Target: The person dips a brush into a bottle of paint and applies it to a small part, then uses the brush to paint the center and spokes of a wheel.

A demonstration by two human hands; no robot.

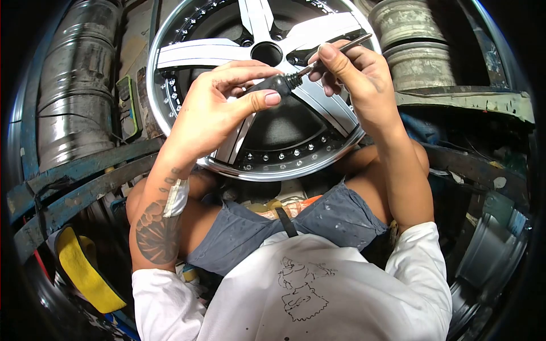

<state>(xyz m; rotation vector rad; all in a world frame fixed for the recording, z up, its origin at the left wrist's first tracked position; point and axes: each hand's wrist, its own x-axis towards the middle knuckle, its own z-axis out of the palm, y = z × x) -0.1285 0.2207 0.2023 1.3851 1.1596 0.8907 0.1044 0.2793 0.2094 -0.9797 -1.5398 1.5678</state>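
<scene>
My left hand (227,99) holds a small black bottle (277,87) between thumb and fingers, its threaded neck tilted up to the right. In my right hand (355,74) is a slim dark stick (356,43), which looks like a brush handle. The stick's lower end meets the bottle's mouth, so its tip is hidden. Both hands are over a large alloy wheel (199,52) with white and grey spokes, a polished lip and small bolts around the rim. The wheel's round centre hole (267,54) lies just above the bottle.
Bare metal wheel barrels (77,85) are stacked at left, with more rims (415,34) at right. A blue metal frame (85,170) runs beside my legs. A green-edged phone-like object (127,105) leans at left. A yellow pad (88,273) sits lower left, another rim (492,250) lower right.
</scene>
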